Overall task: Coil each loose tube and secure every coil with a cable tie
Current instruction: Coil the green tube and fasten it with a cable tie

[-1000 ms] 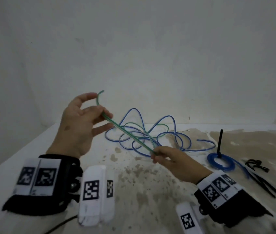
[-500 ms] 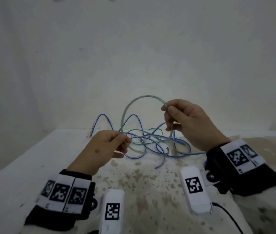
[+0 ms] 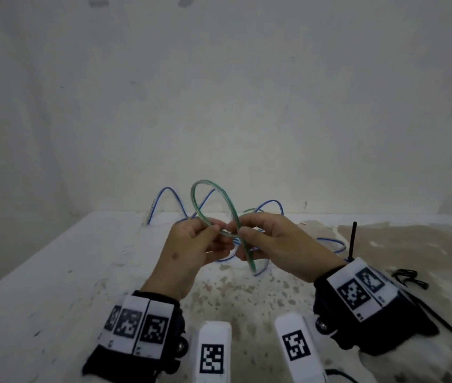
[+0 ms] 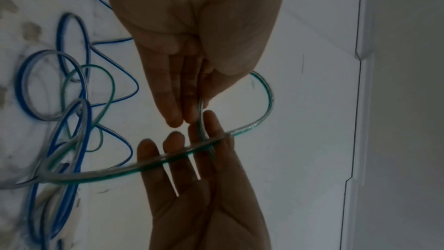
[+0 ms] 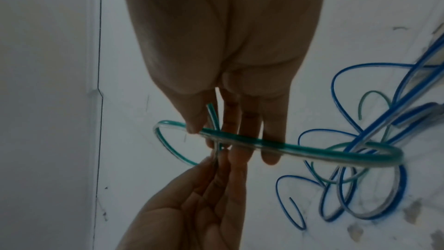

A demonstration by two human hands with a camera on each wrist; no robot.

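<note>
A clear tube with a green stripe [image 3: 250,261] is bent into one upright loop above the white table [image 3: 53,272]. My left hand [image 3: 213,230] pinches the loop where it crosses itself. My right hand [image 3: 240,228] pinches the same tube right beside it, fingertips almost touching the left. In the left wrist view the green tube [image 4: 264,117] lies across the right hand's fingers. In the right wrist view the tube's cut end [image 5: 211,109] sticks up beside the thumb. The rest of it trails down into a loose blue tube [image 3: 169,188] tangled on the table behind.
A black cable tie tail [image 3: 352,239] stands up behind my right wrist; what it is tied round is hidden. Loose black cable ties [image 3: 410,277] lie at the right. A white wall is close behind the table. The tabletop is stained brown on the right.
A second ago the green tube ran straight between my separated hands. The right hand has swung over and down to the left hand, closing the tube into a loop.
</note>
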